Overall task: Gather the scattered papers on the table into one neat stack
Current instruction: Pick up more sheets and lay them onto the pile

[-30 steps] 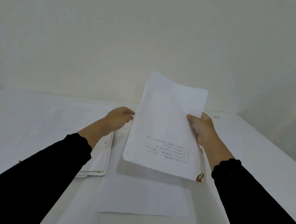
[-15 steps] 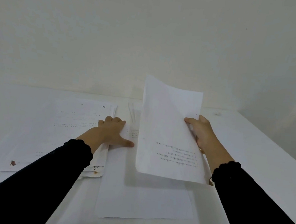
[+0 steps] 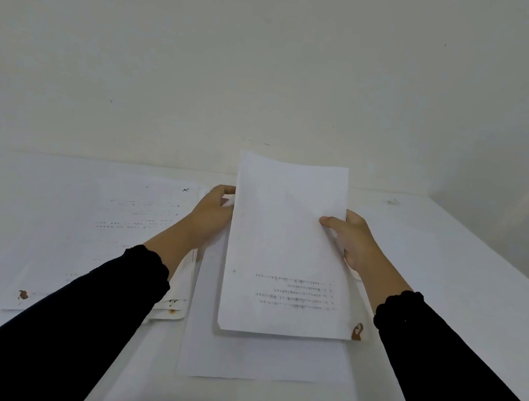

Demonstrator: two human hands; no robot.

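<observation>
Head view, centre frame: left hand [image 3: 211, 216] and right hand [image 3: 355, 238] pinch opposite long edges of a thin sheaf of printed sheets [image 3: 284, 250], raised over a blank sheet [image 3: 261, 358] on the white table [image 3: 463, 271]. Sheaf looks light and floppy (rust-stained corner); edge grips seem best. More papers [image 3: 97, 242] lie at left.

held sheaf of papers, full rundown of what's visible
The held sheaf of papers is white, thin and slightly curled, with a few faint printed lines low on the top page and a rusty brown mark at its lower right corner. A second edge shows under the bottom, so it is more than one sheet. It is tilted up off the table. The right hand pinches its right edge, thumb on top; the left hand meets its left edge. A blank sheet lies flat beneath.
</observation>
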